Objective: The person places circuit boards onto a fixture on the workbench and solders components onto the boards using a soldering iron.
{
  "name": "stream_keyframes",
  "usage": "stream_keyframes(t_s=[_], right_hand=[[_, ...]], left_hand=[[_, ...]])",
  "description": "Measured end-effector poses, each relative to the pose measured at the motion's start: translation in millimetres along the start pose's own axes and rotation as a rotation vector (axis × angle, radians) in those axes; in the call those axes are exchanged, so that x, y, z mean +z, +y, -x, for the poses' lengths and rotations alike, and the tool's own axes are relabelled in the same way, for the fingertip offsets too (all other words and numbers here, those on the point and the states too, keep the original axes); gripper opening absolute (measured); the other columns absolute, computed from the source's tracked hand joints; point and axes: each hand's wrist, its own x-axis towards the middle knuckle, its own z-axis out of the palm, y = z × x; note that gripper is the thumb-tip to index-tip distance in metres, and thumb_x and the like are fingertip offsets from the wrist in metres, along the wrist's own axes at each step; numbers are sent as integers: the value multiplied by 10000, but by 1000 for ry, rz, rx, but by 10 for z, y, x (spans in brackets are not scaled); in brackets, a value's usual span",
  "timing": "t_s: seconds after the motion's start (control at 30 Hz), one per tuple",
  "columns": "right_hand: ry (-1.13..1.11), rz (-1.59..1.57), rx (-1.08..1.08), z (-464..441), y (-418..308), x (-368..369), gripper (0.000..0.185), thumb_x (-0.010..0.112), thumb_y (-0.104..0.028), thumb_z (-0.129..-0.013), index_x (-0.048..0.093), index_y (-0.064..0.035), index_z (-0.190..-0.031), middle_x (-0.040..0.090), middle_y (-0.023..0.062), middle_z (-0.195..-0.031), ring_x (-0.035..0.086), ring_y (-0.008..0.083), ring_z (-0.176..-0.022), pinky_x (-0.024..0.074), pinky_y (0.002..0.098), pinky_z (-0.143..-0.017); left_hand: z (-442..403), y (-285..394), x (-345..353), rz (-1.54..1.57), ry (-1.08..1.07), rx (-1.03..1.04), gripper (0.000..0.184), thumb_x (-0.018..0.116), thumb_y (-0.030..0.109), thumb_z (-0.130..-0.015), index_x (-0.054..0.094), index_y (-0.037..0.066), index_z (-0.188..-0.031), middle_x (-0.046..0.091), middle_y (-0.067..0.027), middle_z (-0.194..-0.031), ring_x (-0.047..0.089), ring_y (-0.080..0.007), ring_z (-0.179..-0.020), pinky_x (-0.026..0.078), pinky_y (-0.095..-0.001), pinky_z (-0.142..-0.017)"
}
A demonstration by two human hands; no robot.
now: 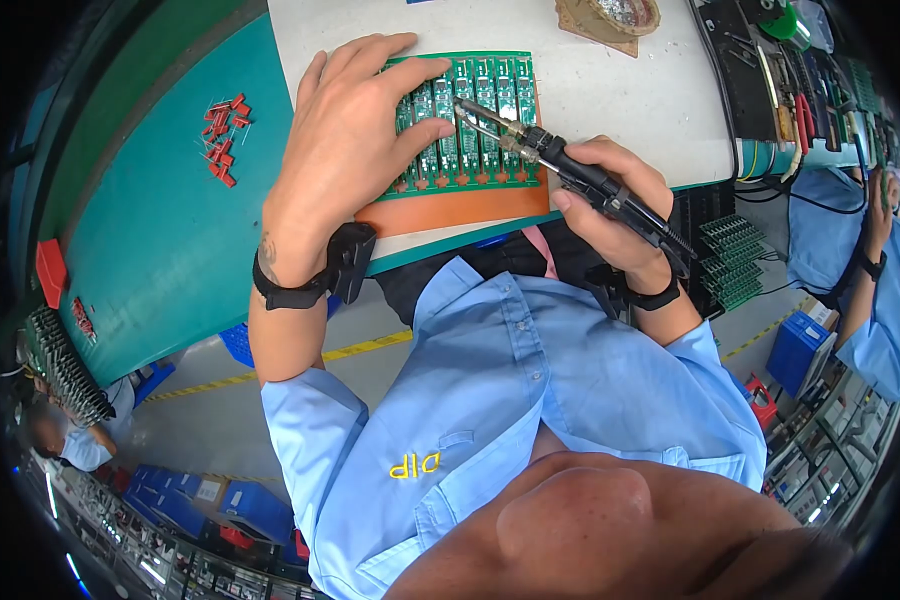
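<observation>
A green circuit board panel (515,100) with several narrow strips lies on an orange-brown mat (450,210). My left hand (355,120) rests over the panel's left side, its fingers spread, with the index fingertip and thumb on the board. In my right hand (615,190), the fingers wrap round a black soldering iron (600,185). A thin metal tube runs beside the iron's tip, which points left at the middle strips, close to my left thumb. Whether the tip touches the board, I cannot tell.
Red components with wire leads (225,135) lie on the green table mat (160,220). A round container (625,12) stands at the back. Pliers (802,122) and other tools sit at right. Stacked green boards (732,262) are below the table's edge. A co-worker's arm (870,245) shows far right.
</observation>
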Motion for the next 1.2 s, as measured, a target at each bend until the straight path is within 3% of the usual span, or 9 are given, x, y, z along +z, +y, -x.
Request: stream_keyframes(t_s=[0.1, 0.37, 0.47, 1.2], right_hand=[[4, 1, -17, -6, -40, -31, 434, 794, 55, -827, 628, 63, -1228, 709, 173, -1009, 680, 217, -899, 535, 317, -803], [6, 37, -118, -27, -106, -28, 432, 799, 49, -828, 624, 66, -1223, 710, 185, -1009, 685, 238, -906, 540, 335, -810], [3, 46, -116, -63, -62, 25, 438, 801, 51, -823, 625, 64, -1223, 710, 187, -999, 688, 241, -902, 542, 337, -806], [-35, 54, -62, -130, -12, 124, 422, 786, 77, -809, 644, 46, -1205, 706, 179, -1008, 691, 229, -898, 542, 320, -789]], left_hand=[[-3, -26, 13, 21, 23, -5, 498, 893, 265, -777, 757, 154, -1243, 659, -101, -1378, 567, -339, -1332, 390, -563, -1141], [-10, -13, 0, 35, 25, 3, 490, 889, 266, -782, 755, 151, -1239, 662, -108, -1373, 571, -339, -1322, 397, -536, -1137], [1, -5, -23, -30, 15, 31, 494, 861, 239, -812, 735, 137, -1278, 637, -116, -1430, 565, -359, -1333, 435, -478, -1130], [39, -58, -97, -44, 0, -29, 448, 854, 196, -823, 738, 126, -1251, 649, -124, -1409, 574, -353, -1327, 454, -473, -1106]])
